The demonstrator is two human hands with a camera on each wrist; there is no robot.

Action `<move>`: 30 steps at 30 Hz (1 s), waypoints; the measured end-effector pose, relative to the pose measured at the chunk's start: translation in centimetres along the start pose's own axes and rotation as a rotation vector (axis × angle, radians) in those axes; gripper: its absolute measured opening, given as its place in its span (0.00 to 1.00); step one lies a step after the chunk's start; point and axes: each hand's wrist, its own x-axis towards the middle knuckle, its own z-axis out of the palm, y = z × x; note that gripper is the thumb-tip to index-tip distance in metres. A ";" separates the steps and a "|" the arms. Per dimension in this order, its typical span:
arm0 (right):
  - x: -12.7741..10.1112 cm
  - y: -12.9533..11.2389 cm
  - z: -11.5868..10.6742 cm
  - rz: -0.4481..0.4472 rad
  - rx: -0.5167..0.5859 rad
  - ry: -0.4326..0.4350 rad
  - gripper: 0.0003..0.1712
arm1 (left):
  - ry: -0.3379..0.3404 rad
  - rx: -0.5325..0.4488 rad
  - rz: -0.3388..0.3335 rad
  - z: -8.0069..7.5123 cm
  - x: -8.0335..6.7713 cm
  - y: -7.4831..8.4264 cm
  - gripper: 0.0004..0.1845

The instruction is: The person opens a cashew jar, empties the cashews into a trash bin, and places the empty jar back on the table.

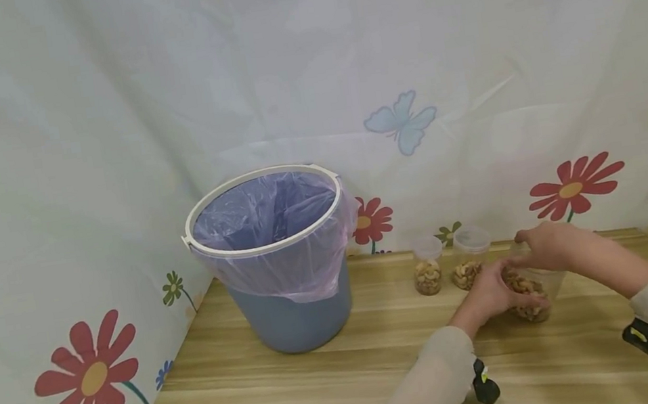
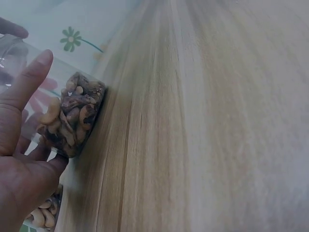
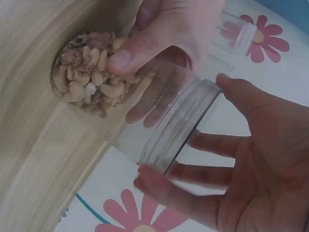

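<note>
A clear plastic jar [image 1: 531, 304], partly filled with cashews and other nuts [image 3: 91, 79], stands on the wooden table. My left hand [image 1: 486, 293] grips its body from the left side, thumb across the front. Over the top, my right hand [image 1: 551, 246] holds the clear lid [image 3: 181, 128], thumb and fingertips spread around its rim. In the right wrist view the lid sits on the jar's mouth. Two smaller clear jars with nuts stand to the left: a narrow jar [image 1: 428, 273] and a wider jar [image 1: 469, 265] right beside my left hand.
A blue-grey bin [image 1: 303, 324] stands left of the jars, lined with a translucent pinkish bag [image 1: 303, 273] under a white ring [image 1: 268, 245]. A flowered curtain [image 1: 281, 64] hangs behind and along the sides of the table [image 1: 324, 393].
</note>
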 end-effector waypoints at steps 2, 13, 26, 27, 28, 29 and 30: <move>-0.1 0.1 -0.2 -0.021 0.027 -0.018 0.42 | -0.002 0.010 -0.007 0.0 0.0 0.1 0.32; -0.5 1.4 -1.2 -0.220 0.165 -0.077 0.39 | -0.005 0.142 -0.014 -0.4 0.0 0.1 0.47; -0.5 1.4 -1.1 -0.259 0.122 -0.065 0.39 | -0.001 0.132 -0.020 -0.2 -0.4 -0.1 0.45; -0.5 1.5 -1.1 -0.257 0.124 -0.070 0.38 | -0.001 0.132 -0.024 -0.2 -0.4 0.0 0.45; -0.5 1.5 -1.1 -0.252 0.133 -0.078 0.39 | -0.002 0.133 -0.024 -0.2 -0.4 0.1 0.44; -0.5 1.6 -1.1 -0.245 0.139 -0.085 0.39 | -0.003 0.131 -0.025 -0.3 -0.4 0.1 0.44; -0.5 1.6 -1.1 -0.236 0.143 -0.087 0.40 | -0.005 0.129 -0.020 -0.3 -0.4 0.1 0.43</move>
